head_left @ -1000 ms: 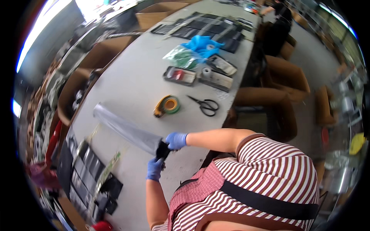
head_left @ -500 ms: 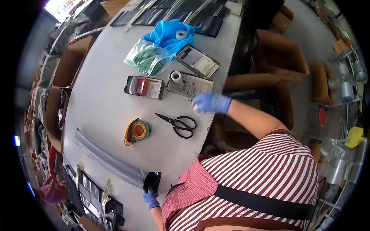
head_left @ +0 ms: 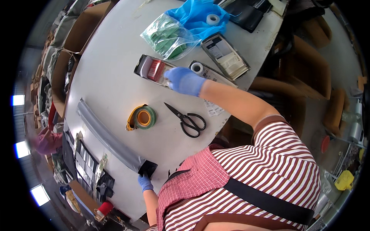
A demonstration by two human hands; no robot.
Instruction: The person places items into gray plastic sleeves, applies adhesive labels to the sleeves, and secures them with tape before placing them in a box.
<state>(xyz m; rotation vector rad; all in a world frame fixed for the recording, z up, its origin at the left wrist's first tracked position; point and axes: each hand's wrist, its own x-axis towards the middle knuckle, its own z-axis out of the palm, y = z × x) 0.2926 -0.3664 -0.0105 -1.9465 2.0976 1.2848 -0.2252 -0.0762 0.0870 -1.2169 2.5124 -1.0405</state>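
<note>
My right hand (head_left: 184, 81), in a blue glove, reaches over a shallow black tray (head_left: 151, 68) with red and silver items and touches its near edge; whether it holds anything is hidden. My left hand (head_left: 145, 182), also gloved in blue, grips the black end (head_left: 147, 168) of a long grey wrapped strip (head_left: 106, 136) that lies flat on the grey table (head_left: 111, 88). A tape dispenser with a green roll (head_left: 141, 118) and black scissors (head_left: 186, 119) lie between my two hands.
A clear bag of green parts (head_left: 168, 36) and blue plastic with a white tape roll (head_left: 212, 18) lie farther away. Two more flat trays (head_left: 225, 56) sit at the right edge. Dark packs (head_left: 86, 169) line the table's left end. Cardboard boxes (head_left: 312, 73) stand on the floor.
My right hand has left the strip's black end and reached across the table to the trays. The strip, lifted a second ago, now lies flat, held by my left hand only.
</note>
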